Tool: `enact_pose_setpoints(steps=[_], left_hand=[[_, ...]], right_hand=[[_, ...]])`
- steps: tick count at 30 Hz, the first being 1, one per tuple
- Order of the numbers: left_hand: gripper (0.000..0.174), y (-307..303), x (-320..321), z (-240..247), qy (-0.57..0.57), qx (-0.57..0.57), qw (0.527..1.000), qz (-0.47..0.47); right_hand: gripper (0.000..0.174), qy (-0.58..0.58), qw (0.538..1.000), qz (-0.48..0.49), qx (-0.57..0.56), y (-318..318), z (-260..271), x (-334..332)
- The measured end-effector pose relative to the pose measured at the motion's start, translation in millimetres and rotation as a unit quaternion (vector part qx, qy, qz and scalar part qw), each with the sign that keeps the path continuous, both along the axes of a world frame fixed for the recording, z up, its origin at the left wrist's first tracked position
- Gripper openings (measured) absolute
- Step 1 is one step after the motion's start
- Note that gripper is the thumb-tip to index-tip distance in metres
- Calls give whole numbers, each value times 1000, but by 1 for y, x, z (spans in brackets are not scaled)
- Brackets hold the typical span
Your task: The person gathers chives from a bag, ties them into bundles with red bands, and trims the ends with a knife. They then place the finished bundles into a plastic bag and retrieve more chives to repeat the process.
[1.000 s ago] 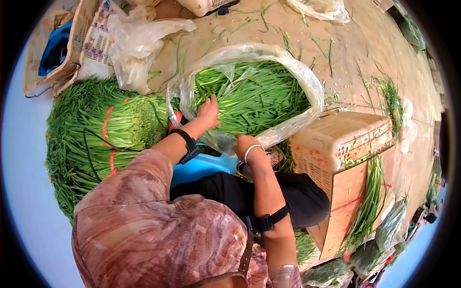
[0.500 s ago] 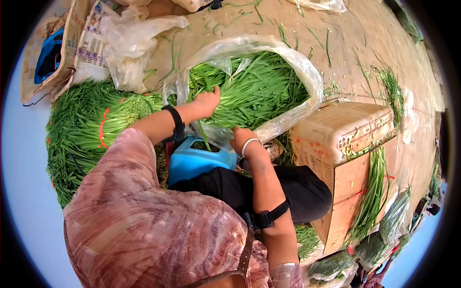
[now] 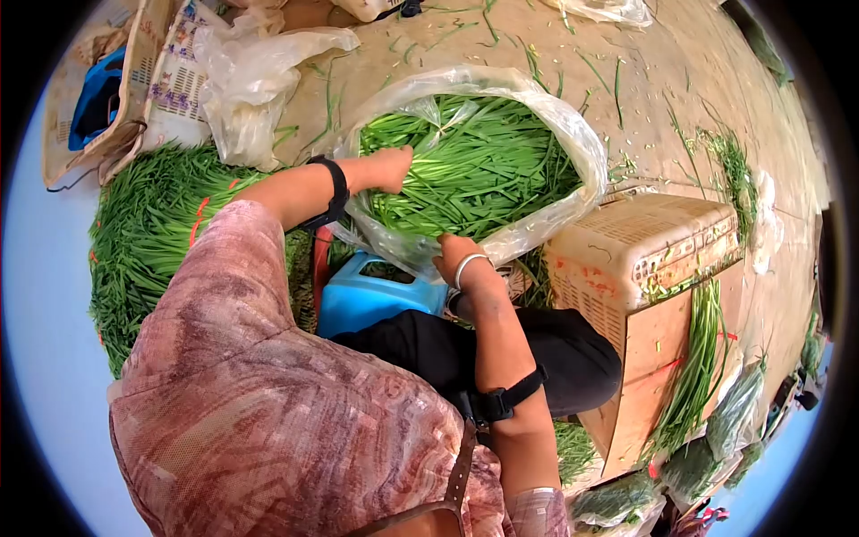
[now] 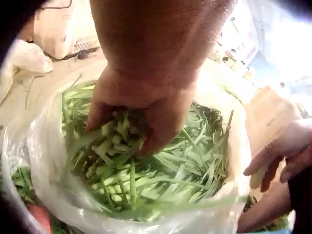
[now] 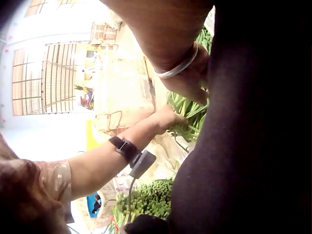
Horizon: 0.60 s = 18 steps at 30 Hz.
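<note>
In the head view my left hand (image 3: pixel 390 169) reaches into a clear plastic bag (image 3: pixel 586 152) filled with long green chives (image 3: pixel 488 174). The left wrist view shows this hand's thumb and fingers curled round a bunch of chives (image 4: pixel 117 139), its pale cut ends toward the palm. My right hand (image 3: pixel 460 259), with a silver bangle above it, holds the near rim of the bag. Its bent fingers (image 4: pixel 263 163) appear beside the bag's wall in the left wrist view. Most of the right hand's grip is hidden in its own wrist view.
Left of the bag lies a large pile of chives (image 3: pixel 148 228) tied with red bands. A blue plastic container (image 3: pixel 376 300) stands close below the bag. To the right is an upturned crate (image 3: pixel 640 237). Loose plastic sheeting (image 3: pixel 246 89) and plastic baskets (image 3: pixel 174 98) lie at the far left.
My left hand has moved farther over the bag, with its elbow swung outward and my torso leaning left. A long leaf hanging below that hand has gone. My right hand stays at the rim.
</note>
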<state>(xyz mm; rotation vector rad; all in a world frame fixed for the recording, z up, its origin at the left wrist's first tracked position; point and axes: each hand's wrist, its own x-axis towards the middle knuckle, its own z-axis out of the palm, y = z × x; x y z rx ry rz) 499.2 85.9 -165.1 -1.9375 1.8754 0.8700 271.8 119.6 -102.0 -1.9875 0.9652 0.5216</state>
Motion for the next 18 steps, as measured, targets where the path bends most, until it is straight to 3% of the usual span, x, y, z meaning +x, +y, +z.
enact_pose_setpoints(steps=[3, 4, 5, 6, 8, 10, 12, 14, 15, 17, 18], left_hand=[[51, 8, -6, 0, 66, -40, 996, 34], [39, 8, 11, -45, 284, -91, 954, -25], [29, 10, 1, -6, 336, -123, 934, 17], [33, 10, 1, 2, 243, -77, 966, 50], [43, 9, -2, -6, 119, -10, 984, 132], [73, 6, 1, -31, 26, 70, 992, 103], [82, 3, -10, -8, -10, 118, 988, 98], [85, -3, -8, -27, -62, 196, 979, 13], [85, 0, -8, -26, -63, 195, 979, 14], [65, 6, -12, -15, -10, 77, 996, 41], [65, 8, -12, -12, -12, 75, 996, 44]], right_hand=[[24, -6, 999, 28, -14, 1, -22, 3], [25, -2, 1000, 8, -7, 1, -24, 6], [27, 3, 999, 29, -26, 1, -27, 8], [29, 9, 1000, 20, -17, 2, -30, 10], [28, -11, 999, 37, -9, 0, -22, 10], [37, 1, 998, 56, -4, -1, -34, 9], [37, -8, 999, 50, -8, -3, -28, 7], [37, -20, 999, 45, 2, -3, -25, 8], [37, -15, 999, 41, 2, -2, -25, 9], [37, -12, 999, 39, 1, -2, -22, 9], [38, -20, 999, 40, 0, -2, -19, 8]])
